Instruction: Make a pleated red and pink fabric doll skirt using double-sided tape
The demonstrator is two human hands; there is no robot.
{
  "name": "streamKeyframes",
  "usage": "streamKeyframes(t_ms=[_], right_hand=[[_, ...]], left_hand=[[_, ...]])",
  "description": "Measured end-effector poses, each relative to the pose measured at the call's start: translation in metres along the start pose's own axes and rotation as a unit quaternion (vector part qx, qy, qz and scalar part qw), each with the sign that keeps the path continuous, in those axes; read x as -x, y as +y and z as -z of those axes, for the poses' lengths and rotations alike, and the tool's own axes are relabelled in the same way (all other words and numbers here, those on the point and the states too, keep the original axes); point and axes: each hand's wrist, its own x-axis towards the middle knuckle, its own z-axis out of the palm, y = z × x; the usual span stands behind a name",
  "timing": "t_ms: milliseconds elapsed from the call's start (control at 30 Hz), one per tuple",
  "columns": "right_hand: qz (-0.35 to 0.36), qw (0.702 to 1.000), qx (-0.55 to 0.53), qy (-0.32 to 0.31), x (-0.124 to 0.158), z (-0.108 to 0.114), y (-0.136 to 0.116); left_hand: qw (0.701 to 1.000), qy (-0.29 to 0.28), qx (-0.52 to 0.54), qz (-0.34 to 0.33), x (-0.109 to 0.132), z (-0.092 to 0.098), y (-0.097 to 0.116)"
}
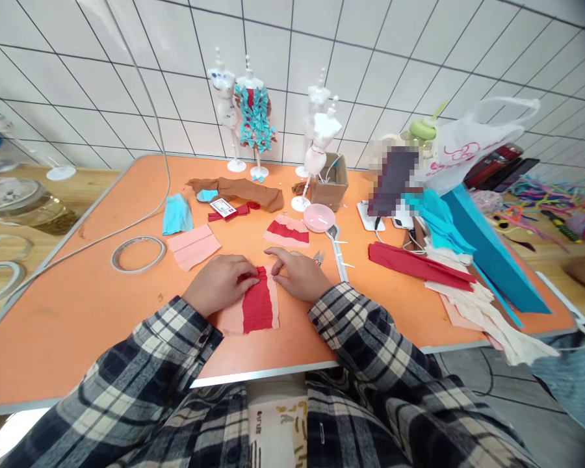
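Sitting near the front edge of the orange table, the red strip lies on a pink sheet. Left hand is loosely curled with its fingertips pressing the strip's top, and right hand lies flat beside it. Scissors are just right, tape ring further left.

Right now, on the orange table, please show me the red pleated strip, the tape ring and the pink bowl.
red pleated strip (pixel 257 309): head view, middle of its pleats
tape ring (pixel 136 268): head view, near rim
pink bowl (pixel 318 218): head view, its middle

The left hand covers part of the red strip; an upright object is pixelated.
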Motion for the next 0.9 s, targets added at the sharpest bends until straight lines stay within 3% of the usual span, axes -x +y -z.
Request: streamKeyframes(t_ms=[267, 467, 900], right_hand=[[-0.001, 1.0, 0.018, 0.001, -0.002, -0.004, 0.005], [-0.01, 0.999, 0.047, -0.009, -0.002, -0.007, 0.006], [-0.031, 0.999, -0.005, 0.01, 0.006, -0.005, -0.005]], left_hand=[[0.997, 0.071, -0.041, -0.011, 0.0, 0.0, 0.01], [0.997, 0.024, -0.075, -0.003, -0.003, -0.008, 0.02], [0.999, 0.026, -0.034, 0.022, -0.003, -0.011, 0.015]])
